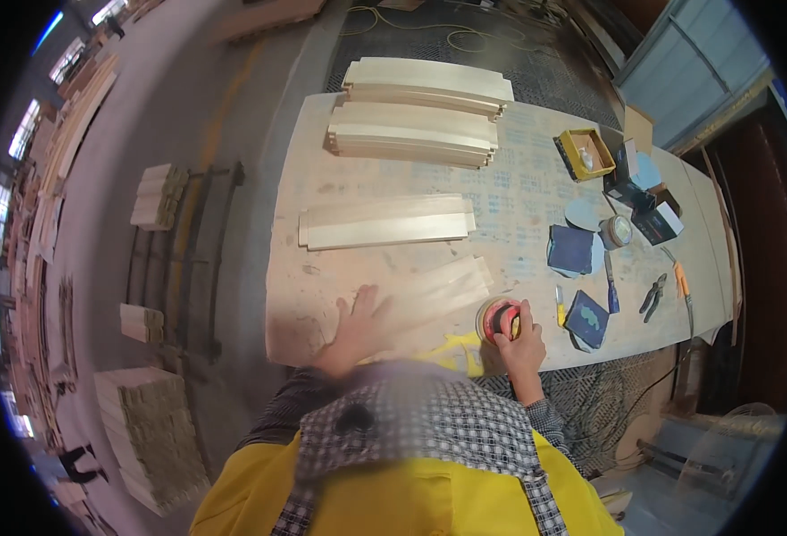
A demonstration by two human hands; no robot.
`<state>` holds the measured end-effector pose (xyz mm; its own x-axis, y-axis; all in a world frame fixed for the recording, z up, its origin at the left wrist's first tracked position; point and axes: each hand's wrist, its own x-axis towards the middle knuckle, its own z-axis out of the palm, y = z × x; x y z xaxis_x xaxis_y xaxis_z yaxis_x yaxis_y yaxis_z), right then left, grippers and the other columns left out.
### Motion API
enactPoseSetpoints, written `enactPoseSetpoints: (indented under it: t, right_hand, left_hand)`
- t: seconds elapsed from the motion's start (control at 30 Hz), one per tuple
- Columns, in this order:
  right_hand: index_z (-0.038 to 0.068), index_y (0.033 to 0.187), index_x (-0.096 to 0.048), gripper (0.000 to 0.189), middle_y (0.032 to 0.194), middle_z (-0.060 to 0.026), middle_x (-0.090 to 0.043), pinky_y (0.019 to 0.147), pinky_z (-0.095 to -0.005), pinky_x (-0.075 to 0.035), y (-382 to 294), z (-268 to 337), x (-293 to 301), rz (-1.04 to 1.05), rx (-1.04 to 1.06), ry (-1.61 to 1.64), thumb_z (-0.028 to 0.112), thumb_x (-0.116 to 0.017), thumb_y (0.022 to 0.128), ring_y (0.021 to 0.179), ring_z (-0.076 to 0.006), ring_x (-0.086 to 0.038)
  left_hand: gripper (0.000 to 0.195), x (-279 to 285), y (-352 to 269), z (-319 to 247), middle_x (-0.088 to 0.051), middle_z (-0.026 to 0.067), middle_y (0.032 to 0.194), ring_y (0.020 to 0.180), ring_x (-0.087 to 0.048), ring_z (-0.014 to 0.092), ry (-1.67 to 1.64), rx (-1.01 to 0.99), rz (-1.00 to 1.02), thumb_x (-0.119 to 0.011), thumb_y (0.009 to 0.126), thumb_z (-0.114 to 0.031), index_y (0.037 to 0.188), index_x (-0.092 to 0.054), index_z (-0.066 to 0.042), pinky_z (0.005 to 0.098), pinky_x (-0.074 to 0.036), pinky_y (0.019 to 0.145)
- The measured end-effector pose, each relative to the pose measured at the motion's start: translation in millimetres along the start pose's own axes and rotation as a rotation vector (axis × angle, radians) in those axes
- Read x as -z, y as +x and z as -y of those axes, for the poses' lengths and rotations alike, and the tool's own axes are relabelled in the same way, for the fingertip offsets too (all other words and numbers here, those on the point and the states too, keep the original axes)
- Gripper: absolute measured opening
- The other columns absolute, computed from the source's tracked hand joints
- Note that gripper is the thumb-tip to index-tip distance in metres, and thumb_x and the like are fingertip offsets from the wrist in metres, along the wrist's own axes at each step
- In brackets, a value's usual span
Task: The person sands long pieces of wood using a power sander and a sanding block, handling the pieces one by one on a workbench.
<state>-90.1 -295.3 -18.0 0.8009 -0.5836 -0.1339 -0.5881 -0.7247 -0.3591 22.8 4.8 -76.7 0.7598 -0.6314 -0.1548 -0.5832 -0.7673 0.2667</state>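
Note:
My left hand (355, 329) lies palm down with its fingers spread, at the left end of a pale wooden board (444, 288); whether it presses on the board or the table is blurred. My right hand (523, 345) grips a round red-and-black tool, apparently a sander (499, 317), just off the board's right end. A yellow piece of material (457, 353) lies at the table edge between my hands. Beyond this board, two more pale boards (387, 223) lie side by side. Further back are two stacks of similar boards (413, 127) with stepped ends.
On the table (527, 167) at right are blue pads (571, 248), a utility knife (559, 306), a putty knife (612, 288), pliers (653, 297), an orange-handled tool with a cord (682, 280), a round tin (616, 232) and opened boxes (584, 155). Stacked timber (152, 429) stands on the floor at left.

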Motion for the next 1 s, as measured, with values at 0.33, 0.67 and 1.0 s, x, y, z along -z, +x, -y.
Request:
enactPoseSetpoints:
  t: [0.33,0.67,1.0]
  right_hand:
    - [0.024,0.138,-0.036,0.082,0.099,-0.0193,-0.055,0.068,-0.0466,-0.05,10.3,-0.5,-0.8,0.011,0.044,0.089,0.026,-0.075,0.065,0.081,-0.0401,-0.06]
    - [0.027,0.135,-0.039,0.077,0.095,-0.0174,-0.052,0.068,-0.0462,-0.05,17.6,-1.6,-8.5,0.016,0.005,0.052,0.026,-0.073,0.066,0.082,-0.0395,-0.059]
    - [0.018,0.137,-0.042,0.082,0.093,-0.0161,-0.052,0.066,-0.0435,-0.05,19.2,1.1,-10.1,-0.043,0.094,0.061,0.021,-0.074,0.062,0.079,-0.0377,-0.058]
  left_hand:
    - [0.079,52.7,37.7,41.4,-0.041,0.0255,0.126,0.119,-0.038,0.041,-0.126,-0.19,-0.265,-0.072,0.056,-0.017,0.132,-0.05,-0.017,0.0612,-0.026,0.099]
    - [0.074,95.9,138.2,104.2,-0.033,0.0293,0.136,0.131,-0.026,0.042,-0.077,-0.243,-0.077,-0.066,0.062,-0.01,0.134,-0.048,-0.014,0.0601,-0.012,0.108]
    - [0.092,175.8,256.9,138.1,-0.023,0.0243,0.145,0.136,-0.02,0.042,0.029,0.03,-0.259,-0.082,0.058,-0.031,0.137,-0.041,-0.011,0.0591,-0.021,0.106]
